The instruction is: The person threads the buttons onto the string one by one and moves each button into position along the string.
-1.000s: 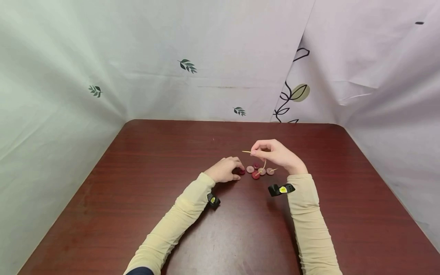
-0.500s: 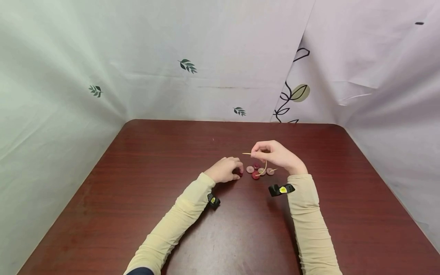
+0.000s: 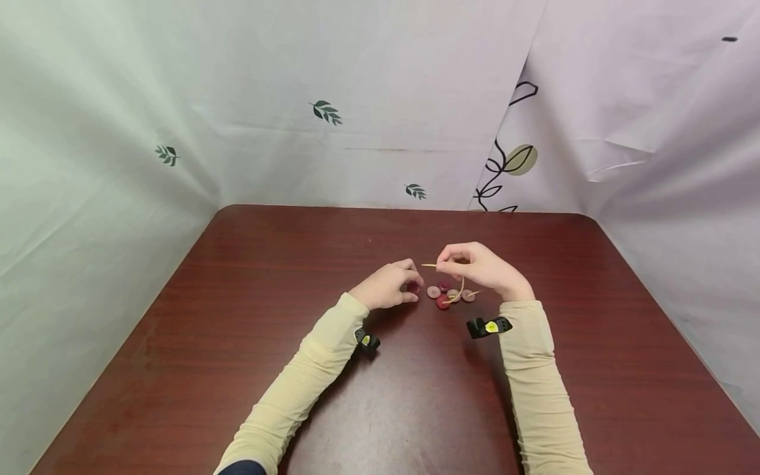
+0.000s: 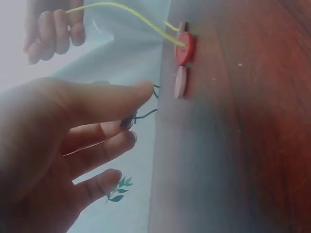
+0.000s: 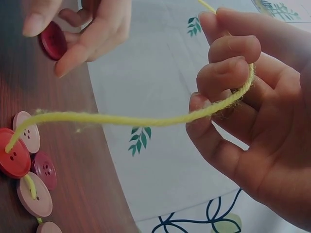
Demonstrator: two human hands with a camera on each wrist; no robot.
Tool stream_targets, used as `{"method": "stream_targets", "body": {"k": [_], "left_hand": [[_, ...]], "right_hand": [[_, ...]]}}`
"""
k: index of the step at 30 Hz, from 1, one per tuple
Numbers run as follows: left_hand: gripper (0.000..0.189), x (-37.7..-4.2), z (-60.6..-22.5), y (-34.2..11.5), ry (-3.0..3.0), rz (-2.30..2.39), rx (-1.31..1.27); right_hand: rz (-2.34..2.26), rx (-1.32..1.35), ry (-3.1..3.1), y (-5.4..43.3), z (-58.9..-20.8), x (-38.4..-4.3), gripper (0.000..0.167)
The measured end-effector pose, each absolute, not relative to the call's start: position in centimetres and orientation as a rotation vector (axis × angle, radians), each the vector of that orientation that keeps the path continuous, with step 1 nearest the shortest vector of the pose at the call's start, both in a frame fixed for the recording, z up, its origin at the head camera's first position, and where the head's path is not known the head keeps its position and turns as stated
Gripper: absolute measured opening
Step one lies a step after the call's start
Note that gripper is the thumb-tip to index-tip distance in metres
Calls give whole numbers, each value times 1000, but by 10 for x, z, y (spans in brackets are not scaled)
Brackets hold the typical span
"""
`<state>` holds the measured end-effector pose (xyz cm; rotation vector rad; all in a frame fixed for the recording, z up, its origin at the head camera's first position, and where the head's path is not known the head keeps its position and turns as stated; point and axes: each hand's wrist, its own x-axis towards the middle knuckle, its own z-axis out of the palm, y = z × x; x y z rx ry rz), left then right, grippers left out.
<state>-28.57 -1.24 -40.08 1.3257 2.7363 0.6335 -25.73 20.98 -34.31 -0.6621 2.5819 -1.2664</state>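
Now, starting from the left, a cream-sleeved arm with a black wrist camera (image 3: 367, 341) reaches across the reddish-brown counter (image 3: 285, 264), and the left hand (image 3: 386, 285) pinches a dark red button (image 5: 53, 41) between thumb and fingers. The change lies here: half a second ago that button was down at the counter, and now it seems raised off the surface, the hand having risen with it. For the threading work, I judge that this brings the button nearer the level of the cord's tip, though the two remain apart.

Just right of that hand, a loose pink button (image 3: 434, 292) lies flat, with a magenta button (image 3: 444, 287) beside it; neither appears to carry the yellow cord (image 5: 146, 120). Next come a bright red button (image 3: 443, 303), a threaded pink button (image 3: 454, 296) and, farthest right, an end pink button (image 3: 468, 296), from which the cord's tail pokes up.

Above this group, the right hand (image 3: 477, 269) grasps the cord near its free end, the tip (image 3: 429, 265) pointing left. It looks almost unmoved, slack drooping to the bright red button. Whether the raised button's holes face the tip, I cannot tell.
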Motion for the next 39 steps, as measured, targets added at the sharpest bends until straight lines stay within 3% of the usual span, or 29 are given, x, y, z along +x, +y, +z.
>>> {"method": "stream_targets", "body": {"k": [39], "left_hand": [[32,-282,-375,-18,2617,1381,1259]], "right_hand": [[-1242,-654,2581,210,-343,-259,14]]}}
